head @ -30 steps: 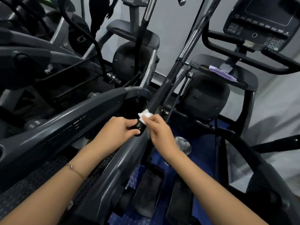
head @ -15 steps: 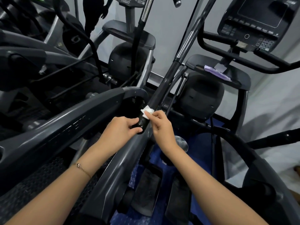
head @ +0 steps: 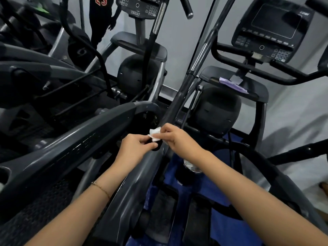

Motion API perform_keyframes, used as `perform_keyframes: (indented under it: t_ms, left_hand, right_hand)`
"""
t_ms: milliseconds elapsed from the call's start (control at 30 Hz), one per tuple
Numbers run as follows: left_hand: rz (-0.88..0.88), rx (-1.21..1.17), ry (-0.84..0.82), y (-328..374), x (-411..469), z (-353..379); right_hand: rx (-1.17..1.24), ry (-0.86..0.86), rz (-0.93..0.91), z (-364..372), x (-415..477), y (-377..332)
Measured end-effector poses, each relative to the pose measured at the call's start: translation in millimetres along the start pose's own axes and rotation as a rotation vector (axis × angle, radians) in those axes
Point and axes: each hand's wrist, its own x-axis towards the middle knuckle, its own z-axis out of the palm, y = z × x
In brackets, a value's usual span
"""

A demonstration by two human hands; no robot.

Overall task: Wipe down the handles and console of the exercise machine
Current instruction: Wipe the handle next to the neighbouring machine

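A long black handle bar (head: 179, 96) of the exercise machine slants from top right down to the middle of the view. My left hand (head: 136, 148) grips the bar's lower end. My right hand (head: 174, 137) pinches a small white wipe (head: 154, 134) against the bar just above the left hand. The machine's console (head: 271, 31) with a dark screen and keypad sits at the upper right, above its curved black fixed handles (head: 236, 55). Neither hand is near the console.
A second machine with its own console (head: 138, 6) stands behind at top centre. A grey side rail (head: 74, 144) runs across the left. A purple cloth (head: 232, 85) lies on the tray under the console. Foot pedals (head: 163, 210) and blue flooring lie below.
The view has tilted down a little. My right hand with the wipe has slid slightly down the bar, close against my left hand, which keeps its grip.
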Motion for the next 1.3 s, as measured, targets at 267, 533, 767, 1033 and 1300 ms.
perform_keyframes:
  t_ms: [267, 533, 767, 1033, 1300]
  left_hand:
    - [-0.111, -0.066, -0.028, -5.9, 5.0, 0.1]
    - [-0.223, -0.135, -0.009, -8.8, 6.6, 1.2]
    - [-0.227, -0.125, -0.017, -6.6, 4.6, -0.6]
    - [-0.189, -0.097, -0.046, -3.8, 5.2, -2.4]
    - [0.025, 0.171, -0.182, 13.2, 12.1, -10.4]
  right_hand:
    - [-0.173, -0.213, -0.127, -15.0, 15.3, -4.3]
    - [-0.282, -0.478, -0.070, -34.5, 53.1, -12.5]
    - [-0.372, -0.564, 0.028, -32.8, 78.1, -2.9]
    - [-0.131, -0.210, 0.084, -21.0, 41.6, 14.2]
    - [1.464, 0.868, 0.971, 59.3, -17.3, 14.9]
